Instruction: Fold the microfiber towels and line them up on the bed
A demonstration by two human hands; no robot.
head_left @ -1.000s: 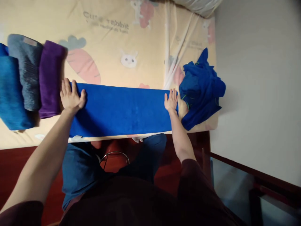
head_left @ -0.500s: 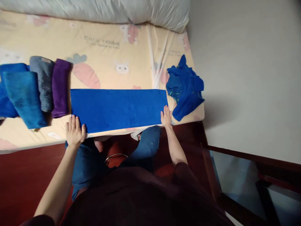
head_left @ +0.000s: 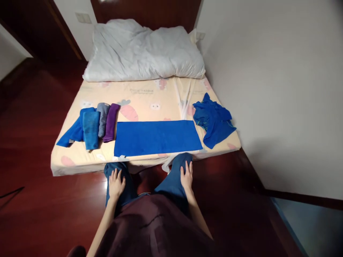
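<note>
My left hand (head_left: 116, 184) lies with fingers spread on my left thigh, holding nothing. On my other knee rests my right hand (head_left: 187, 175), flat and likewise free of any object. Just beyond my knees a blue towel (head_left: 158, 138) is spread in a long flat rectangle along the bed's near edge. To its left sit folded or rolled towels: a purple one (head_left: 111, 122), a grey one (head_left: 103, 119), a lighter blue one (head_left: 91, 130) and a darker blue one (head_left: 76, 132). A crumpled heap of blue cloth (head_left: 214, 121) lies at the right.
The bed (head_left: 150, 87) has a cream sheet with rabbits and carrots. A large white bundle of bedding (head_left: 144, 53) stretches across its far end. A pale wall (head_left: 268, 89) rises on the right, and dark red floor (head_left: 40, 214) surrounds the bed.
Both hands have left the blue towel's ends and come back onto my legs. The towel stays spread flat. My view has tilted up, showing the far end of the bed.
</note>
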